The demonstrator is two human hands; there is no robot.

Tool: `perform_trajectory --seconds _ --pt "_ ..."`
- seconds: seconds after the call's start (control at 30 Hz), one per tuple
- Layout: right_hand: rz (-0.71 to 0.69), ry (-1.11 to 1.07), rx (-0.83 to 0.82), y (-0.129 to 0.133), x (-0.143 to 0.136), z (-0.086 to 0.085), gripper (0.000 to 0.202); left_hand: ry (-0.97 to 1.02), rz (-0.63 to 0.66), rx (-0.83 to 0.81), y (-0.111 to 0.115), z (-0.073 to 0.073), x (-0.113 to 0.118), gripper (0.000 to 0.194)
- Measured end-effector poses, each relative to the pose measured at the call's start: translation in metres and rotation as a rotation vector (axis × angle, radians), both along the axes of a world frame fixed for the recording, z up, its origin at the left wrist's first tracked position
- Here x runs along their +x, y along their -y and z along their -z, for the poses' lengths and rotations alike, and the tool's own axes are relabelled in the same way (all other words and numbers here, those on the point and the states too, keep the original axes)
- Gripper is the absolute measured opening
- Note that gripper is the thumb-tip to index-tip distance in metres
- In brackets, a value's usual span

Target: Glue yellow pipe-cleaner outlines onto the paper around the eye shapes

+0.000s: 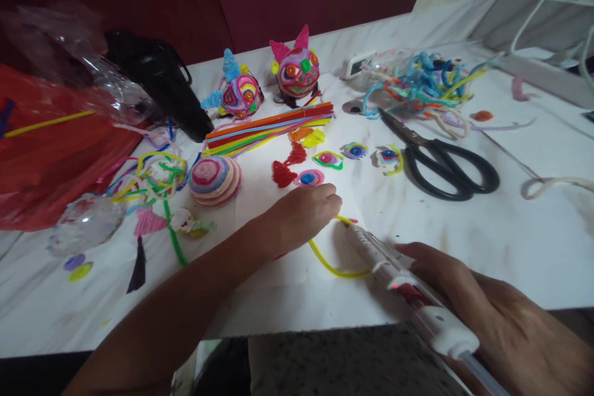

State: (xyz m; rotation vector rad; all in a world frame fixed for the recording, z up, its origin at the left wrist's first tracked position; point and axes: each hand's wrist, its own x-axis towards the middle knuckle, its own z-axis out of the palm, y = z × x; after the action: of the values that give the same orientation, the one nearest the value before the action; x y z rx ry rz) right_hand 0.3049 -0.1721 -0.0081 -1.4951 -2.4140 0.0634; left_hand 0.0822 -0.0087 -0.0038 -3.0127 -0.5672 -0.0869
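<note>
Through the head camera I see my left hand (306,209) pinching a yellow strand (335,270) over the counter (533,253), near 4 eye-shaped pieces (309,178); my right hand (482,300) grips a glue gun (386,266), tip beside the strand.

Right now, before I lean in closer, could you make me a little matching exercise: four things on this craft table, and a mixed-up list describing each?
Things:
1. glue gun
2. scissors
3. striped dome
4. yellow strip

Descriptions:
A. banded in pink, blue and cream
B. thin and curved, beside the left hand
C. held in the right hand
D. black-handled, lying away from both hands

Right pairs: 1-C, 2-D, 3-A, 4-B
</note>
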Motion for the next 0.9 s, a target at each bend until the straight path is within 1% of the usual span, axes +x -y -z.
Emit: perform_trajectory --seconds 0.1,0.2,0.43,0.57,0.7,0.9 --pt "0.022 0.016 -0.025 0.005 0.004 0.002 0.078 0.028 0.007 -0.005 0.000 0.001 0.000 0.022" --pt "0.019 0.022 -0.014 0.008 0.007 0.004 0.078 0.038 0.009 0.014 0.000 0.002 0.000 0.021" --pt "0.009 0.000 -0.043 0.007 0.007 0.002 0.073 -0.021 -0.011 -0.008 0.000 0.000 0.001 0.023" --pt "0.020 0.006 -0.069 0.012 0.009 0.002 0.078 -0.017 -0.037 -0.033 0.001 -0.002 0.002 0.022" --pt "0.005 -0.006 -0.047 0.016 0.011 0.001 0.082 -0.026 -0.030 -0.036 0.001 -0.003 0.002 0.023" --pt "0.016 -0.045 -0.153 0.015 0.012 0.003 0.080 -0.035 -0.036 -0.035 0.002 -0.005 0.003 0.021"
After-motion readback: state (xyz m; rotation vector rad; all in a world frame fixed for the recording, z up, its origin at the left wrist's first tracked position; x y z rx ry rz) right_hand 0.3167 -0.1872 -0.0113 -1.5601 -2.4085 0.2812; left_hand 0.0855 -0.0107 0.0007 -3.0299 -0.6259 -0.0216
